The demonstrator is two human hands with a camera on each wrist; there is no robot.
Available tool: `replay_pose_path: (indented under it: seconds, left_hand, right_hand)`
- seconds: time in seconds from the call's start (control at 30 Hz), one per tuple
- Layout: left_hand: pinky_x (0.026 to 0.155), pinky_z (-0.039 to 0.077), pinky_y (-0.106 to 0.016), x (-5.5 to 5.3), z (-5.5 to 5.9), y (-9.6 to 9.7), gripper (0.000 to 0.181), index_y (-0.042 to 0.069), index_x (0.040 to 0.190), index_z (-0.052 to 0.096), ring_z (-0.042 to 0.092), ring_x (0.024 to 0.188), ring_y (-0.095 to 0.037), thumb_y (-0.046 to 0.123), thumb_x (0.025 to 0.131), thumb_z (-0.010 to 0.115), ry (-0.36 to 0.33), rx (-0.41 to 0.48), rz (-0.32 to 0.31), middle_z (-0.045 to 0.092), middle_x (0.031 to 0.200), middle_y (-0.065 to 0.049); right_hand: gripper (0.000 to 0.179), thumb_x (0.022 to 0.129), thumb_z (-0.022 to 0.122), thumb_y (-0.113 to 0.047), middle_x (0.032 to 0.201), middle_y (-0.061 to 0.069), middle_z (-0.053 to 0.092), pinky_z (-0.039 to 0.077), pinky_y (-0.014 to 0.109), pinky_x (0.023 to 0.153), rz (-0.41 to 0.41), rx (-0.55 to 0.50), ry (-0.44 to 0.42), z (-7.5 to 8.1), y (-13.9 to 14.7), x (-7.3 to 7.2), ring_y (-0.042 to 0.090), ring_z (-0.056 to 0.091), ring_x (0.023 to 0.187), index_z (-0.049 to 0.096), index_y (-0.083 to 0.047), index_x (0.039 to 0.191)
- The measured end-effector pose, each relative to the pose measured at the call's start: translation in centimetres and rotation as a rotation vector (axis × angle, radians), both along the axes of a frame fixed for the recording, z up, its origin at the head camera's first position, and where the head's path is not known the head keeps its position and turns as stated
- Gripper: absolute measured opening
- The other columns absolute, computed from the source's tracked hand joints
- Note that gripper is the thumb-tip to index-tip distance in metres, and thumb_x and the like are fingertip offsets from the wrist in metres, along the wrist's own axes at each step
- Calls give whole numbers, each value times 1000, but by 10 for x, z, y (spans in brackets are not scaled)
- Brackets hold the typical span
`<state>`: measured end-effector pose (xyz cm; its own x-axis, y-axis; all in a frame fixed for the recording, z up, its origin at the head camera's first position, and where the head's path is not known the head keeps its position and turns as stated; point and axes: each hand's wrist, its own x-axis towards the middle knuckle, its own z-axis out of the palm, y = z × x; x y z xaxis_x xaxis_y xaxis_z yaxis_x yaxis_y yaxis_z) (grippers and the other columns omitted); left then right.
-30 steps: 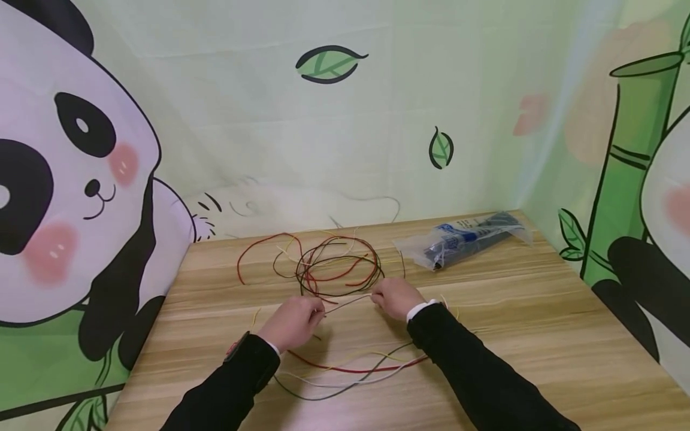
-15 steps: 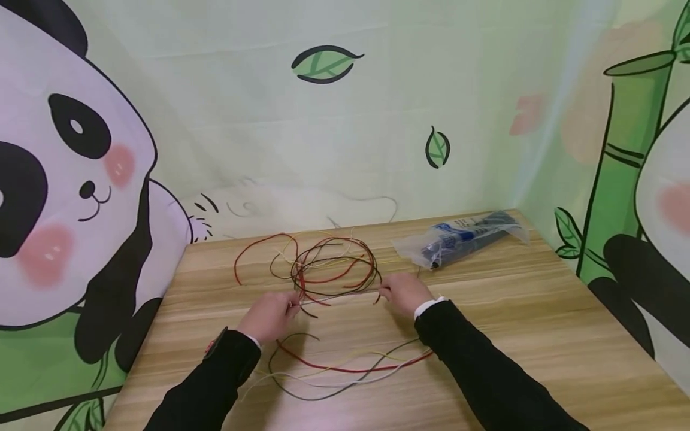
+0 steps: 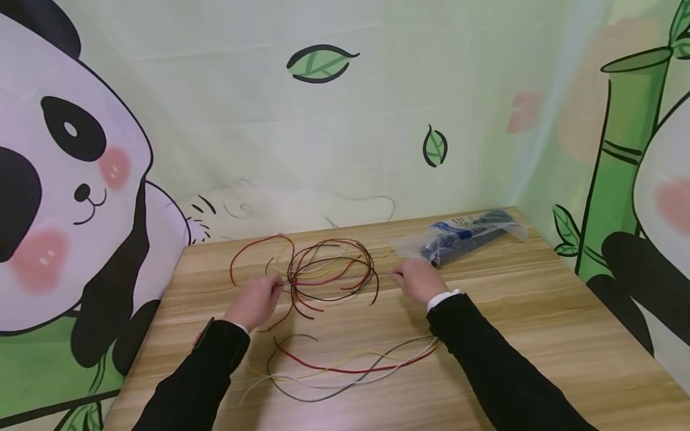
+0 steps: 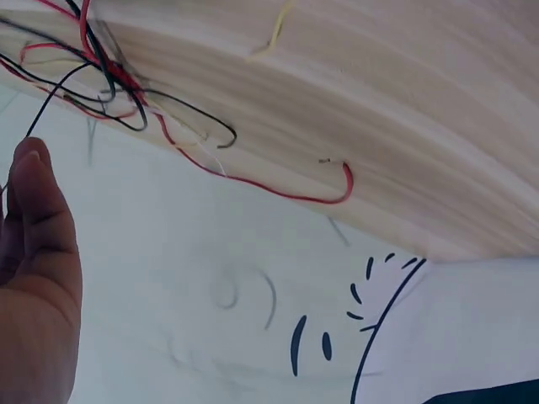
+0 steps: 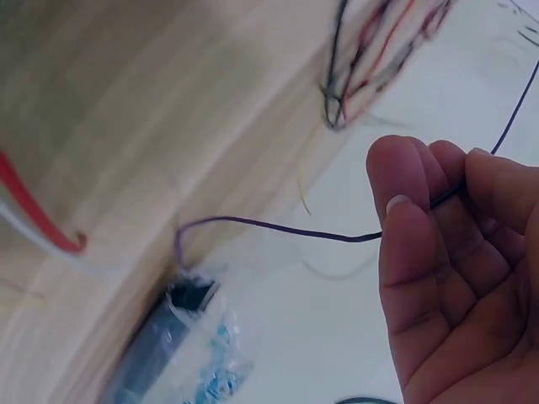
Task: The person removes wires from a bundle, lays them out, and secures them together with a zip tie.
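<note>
I count, from my remote post: left hand (image 3: 256, 301), one; right hand (image 3: 419, 281), one; held wire (image 5: 295, 230), stretched between them, one; far tangle (image 3: 330, 258), one, strands too interwoven to number; near wires (image 3: 350, 370), at least four; plastic packet (image 3: 463, 236), far right, one; table (image 3: 512, 335), one.

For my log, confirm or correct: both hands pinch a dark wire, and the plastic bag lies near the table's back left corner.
Wrong corner: the head view shows the plastic bag near the table's back right corner. Left hand and right hand do pinch the dark wire.
</note>
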<state>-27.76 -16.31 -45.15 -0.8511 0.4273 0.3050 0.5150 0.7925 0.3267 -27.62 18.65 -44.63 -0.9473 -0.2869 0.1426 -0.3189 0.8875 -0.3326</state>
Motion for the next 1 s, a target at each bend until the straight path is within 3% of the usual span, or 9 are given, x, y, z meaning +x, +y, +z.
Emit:
replay_pose_path:
  seconds: [0.13, 0.3, 0.4, 0.5, 0.6, 0.67, 0.87, 1.0]
  left_hand:
    - [63, 49, -36, -5, 9, -5, 4, 1, 88, 62, 59, 69, -18, 1, 91, 61, 93, 2, 22, 64, 80, -7]
    - [64, 47, -36, -9, 18, -5, 3, 2, 90, 61, 55, 70, -18, 2, 92, 59, 100, 52, 45, 61, 81, -7]
    - [62, 48, -34, -11, 26, 0, 5, 2, 93, 60, 58, 69, -19, 5, 95, 56, 51, 177, 74, 61, 84, -10]
    - [57, 51, -30, -13, 35, 5, 8, 3, 96, 59, 62, 66, -19, 8, 98, 54, -29, 363, 96, 64, 87, -13]
    - [54, 52, -27, -12, 47, 6, 9, 2, 98, 58, 64, 64, -19, 9, 98, 53, -36, 465, 90, 65, 89, -14]
    - [54, 51, -27, -8, 55, 5, 7, 3, 98, 59, 63, 64, -17, 8, 97, 54, 35, 434, 73, 66, 86, -11]
    - [58, 46, -33, 8, 76, -7, 4, 4, 94, 63, 56, 64, -15, 2, 92, 61, 399, 164, -58, 61, 76, -5]
    - [60, 48, -35, 28, 84, -18, 3, 4, 94, 64, 57, 67, -18, 4, 92, 62, 521, 76, -160, 61, 81, -6]
  right_hand:
    - [19, 95, 61, -18, 62, -2, 53, 38, 34, 60, -23, -34, 44, 11, 8, 1, 16, 47, 58, 67, -13, 78]
    - [17, 96, 59, -18, 64, -1, 54, 38, 34, 61, -59, -75, 77, 24, 16, 3, 16, 48, 58, 69, -12, 83]
    - [17, 97, 58, -19, 69, 0, 59, 40, 35, 63, -78, -97, 92, 31, 18, 5, 16, 51, 61, 70, -11, 88]
    - [17, 97, 57, -19, 74, 0, 62, 43, 36, 64, -95, -118, 110, 38, 20, 7, 17, 54, 64, 71, -10, 93]
    - [17, 98, 57, -20, 76, 1, 63, 43, 37, 64, -98, -122, 119, 43, 19, 8, 18, 54, 66, 71, -10, 96]
    - [17, 98, 57, -20, 78, 1, 64, 43, 36, 65, -91, -132, 126, 46, 19, 10, 18, 54, 68, 71, -10, 97]
    - [18, 97, 58, -22, 85, 2, 66, 45, 37, 67, -74, -172, 146, 53, 25, 21, 18, 57, 74, 72, -10, 100]
    - [18, 97, 59, -23, 82, 1, 65, 44, 36, 64, -81, -173, 171, 57, 34, 31, 18, 56, 71, 72, -11, 100]
